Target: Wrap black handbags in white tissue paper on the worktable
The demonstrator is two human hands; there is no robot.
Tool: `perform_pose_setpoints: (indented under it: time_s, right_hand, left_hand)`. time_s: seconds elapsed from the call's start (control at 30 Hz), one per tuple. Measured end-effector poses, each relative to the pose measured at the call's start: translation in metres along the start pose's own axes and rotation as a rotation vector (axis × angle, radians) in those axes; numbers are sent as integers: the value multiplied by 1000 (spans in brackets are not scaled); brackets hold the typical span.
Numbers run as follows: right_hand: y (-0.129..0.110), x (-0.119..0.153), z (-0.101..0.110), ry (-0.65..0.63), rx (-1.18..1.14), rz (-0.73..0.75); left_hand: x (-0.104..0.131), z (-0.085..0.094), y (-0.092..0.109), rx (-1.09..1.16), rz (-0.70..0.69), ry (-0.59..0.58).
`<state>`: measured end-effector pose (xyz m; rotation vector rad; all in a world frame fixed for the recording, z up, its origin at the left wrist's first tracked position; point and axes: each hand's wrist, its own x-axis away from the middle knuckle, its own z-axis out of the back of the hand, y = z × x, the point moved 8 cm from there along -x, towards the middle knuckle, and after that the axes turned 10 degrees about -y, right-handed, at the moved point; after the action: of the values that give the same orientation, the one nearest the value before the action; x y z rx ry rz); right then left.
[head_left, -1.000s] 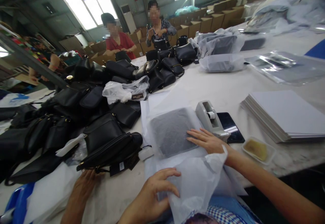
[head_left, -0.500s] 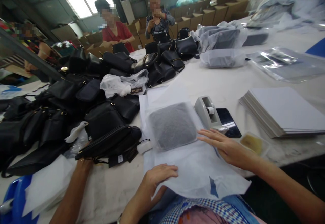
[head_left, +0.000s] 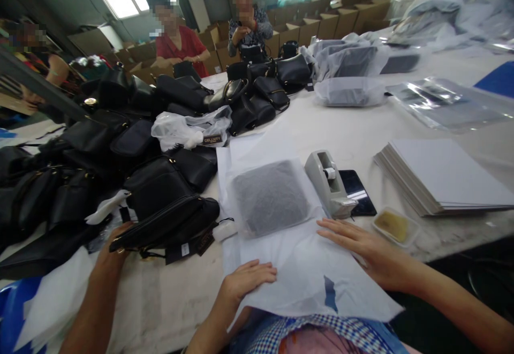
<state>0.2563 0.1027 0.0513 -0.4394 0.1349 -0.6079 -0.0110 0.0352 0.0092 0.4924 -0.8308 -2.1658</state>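
Head view, wrapped bundle: we have the dark, rounded-rectangular bundle in thin translucent white wrapping (head_left: 271, 198) lying flat at the centre, on large, thin white sheets (head_left: 295, 265) over the pale desk (head_left: 171, 295).
Left hand: our left hand (head_left: 247, 280) rests at the bundle's seven o'clock, palm down on the sheet; its fingers lie close together, pinching nothing visible, seemingly to keep the paper flat.
Right hand: our right hand (head_left: 363, 247) lies at four o'clock, fingers extended and slightly spread along the sheet's edge, probably to steady that side.
Near sheet edge: it hangs loosely towards us at six o'clock, with a blue patch showing through; we cannot tell whether that is a tear.
Tape dispenser: the grey-white plastic dispenser (head_left: 327, 188) stands at three o'clock, just beside the sheets, presumably for easy reach; the flat black phone (head_left: 359, 196) lies beside it.
Board stack: the neat pile of thin white-topped boards (head_left: 450, 174) sits farther out at three o'clock, apart from the paper.
Black bags: glossy black handbags (head_left: 160, 188) heap from nine to eleven o'clock; a co-worker's hand (head_left: 114, 244) touches the nearest, perhaps supporting it.
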Motion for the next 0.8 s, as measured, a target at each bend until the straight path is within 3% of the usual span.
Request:
perform_pose_setpoints:
  time_s: [0.1,0.23,0.37,0.5,0.57,0.63,0.7,0.8]
  right_hand:
    - [-11,2,0,52,-56,80]
    - [-20,-9,-2,233,-76,237]
    - [-19,-19,-22,124,-200,319]
    - [-13,-12,-34,42,-319,329]
    - [-9,-9,-38,34,-372,301]
    - [-7,-7,-40,43,-413,287]
    - [-8,-8,-40,48,-446,273]
    - [-8,-10,-36,41,-501,196]
  left_hand:
    - [-10,-4,-11,4,-55,-44]
    - [-6,3,-1,-104,-186,-37]
    - [10,6,-4,-293,-123,93]
    - [17,-19,-27,-294,-206,-71]
    - [17,-29,-42,-248,-168,-156]
    - [18,-31,-50,-203,-89,-163]
    - [20,-23,-44,-155,-30,-86]
    - [23,-3,-19,-46,16,37]
